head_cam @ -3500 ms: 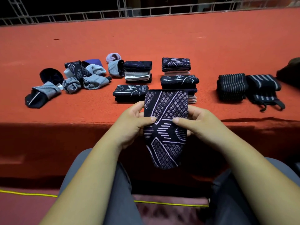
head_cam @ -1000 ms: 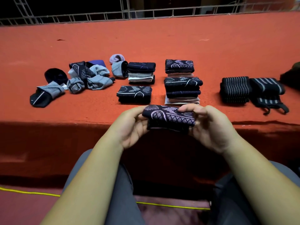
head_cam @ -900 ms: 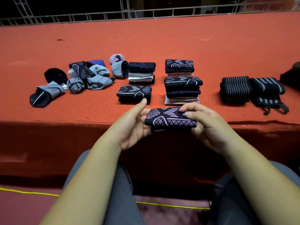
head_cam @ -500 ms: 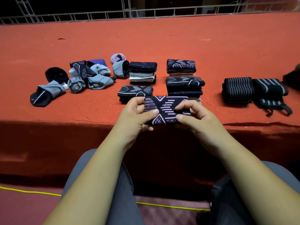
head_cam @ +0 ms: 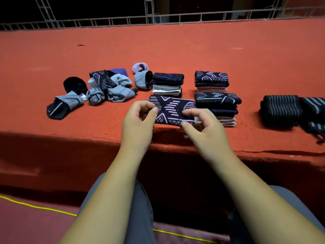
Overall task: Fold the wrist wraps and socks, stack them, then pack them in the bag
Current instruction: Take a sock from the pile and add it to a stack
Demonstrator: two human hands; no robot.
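A folded dark sock with a pale geometric pattern [head_cam: 173,110] lies flat over the front-left stack on the red carpeted platform [head_cam: 175,50]. My left hand [head_cam: 137,124] pinches its left edge. At the sock's right front corner, my right hand [head_cam: 207,127] pinches with the index finger on top and the thumb below. Other folded sock stacks stand behind [head_cam: 168,83], at the back right [head_cam: 211,80] and beside the sock on the right [head_cam: 218,104]. Two rolled striped wrist wraps [head_cam: 279,111] [head_cam: 314,110] sit at the far right.
A loose pile of unfolded grey and dark socks [head_cam: 109,85] lies at the left, with one black-and-grey sock [head_cam: 61,106] nearer the platform's front edge [head_cam: 70,136]. A metal railing [head_cam: 175,16] runs along the back. A yellow cord [head_cam: 35,206] crosses the floor below.
The long sock was folded into a small rectangle between both hands, then carried forward from above my lap onto the front-left stack.
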